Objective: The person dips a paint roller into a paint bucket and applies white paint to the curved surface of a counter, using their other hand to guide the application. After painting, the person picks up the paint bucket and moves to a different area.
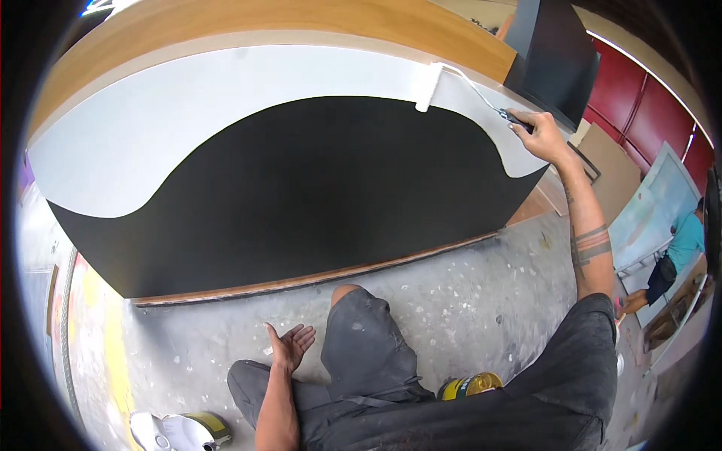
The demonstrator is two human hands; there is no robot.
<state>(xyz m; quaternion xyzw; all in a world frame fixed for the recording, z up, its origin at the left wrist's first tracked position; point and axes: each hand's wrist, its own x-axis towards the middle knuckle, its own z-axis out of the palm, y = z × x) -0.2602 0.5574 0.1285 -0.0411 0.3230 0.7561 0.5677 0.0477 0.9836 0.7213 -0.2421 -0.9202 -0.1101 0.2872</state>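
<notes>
My right hand (540, 135) is closed around the dark handle of a paint roller (429, 88), its arm stretched out to the upper right. The roller's white sleeve rests against the white upper band (316, 71) of a large panel, its lower end close to the curved border with the black area (338, 195). Below the panel, over my bent legs, my left hand (291, 346) has its palm up and fingers spread, with nothing in it.
An open paint can (207, 428) with white inside stands at the lower left. Another can (472, 385) sits beside my leg. A person in a teal shirt (686, 233) is at the far right, near a pale blue panel (654, 199). Paint spots mark the concrete floor (519, 301).
</notes>
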